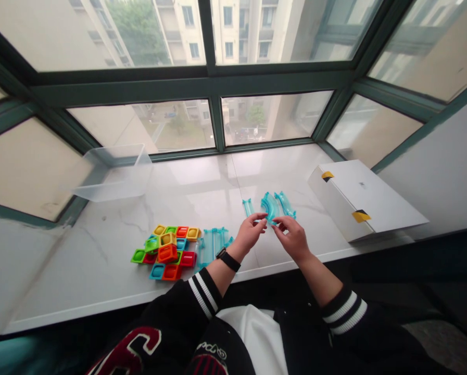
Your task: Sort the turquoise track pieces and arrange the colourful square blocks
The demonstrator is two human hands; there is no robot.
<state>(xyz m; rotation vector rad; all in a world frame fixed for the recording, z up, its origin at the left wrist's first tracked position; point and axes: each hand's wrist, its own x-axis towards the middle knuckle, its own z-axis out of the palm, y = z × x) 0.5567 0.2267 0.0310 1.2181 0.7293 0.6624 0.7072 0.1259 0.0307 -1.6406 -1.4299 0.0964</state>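
Observation:
Several translucent blue track pieces lie in front of my hands. At the near end of a curved track piece, my right hand pinches with thumb and forefinger. My left hand, wearing a dark watch, has its fingers closed at the left side of that same end; its exact contact is hard to see. A short straight track piece lies beyond my left fingers. Another slightly curved track piece rests to the right of the middle one.
Left of my left wrist lie more blue track pieces beside a heap of colourful plastic blocks. A clear plastic bin stands at the back left. A white box with yellow-black tabs is at the right. Windows border the white counter.

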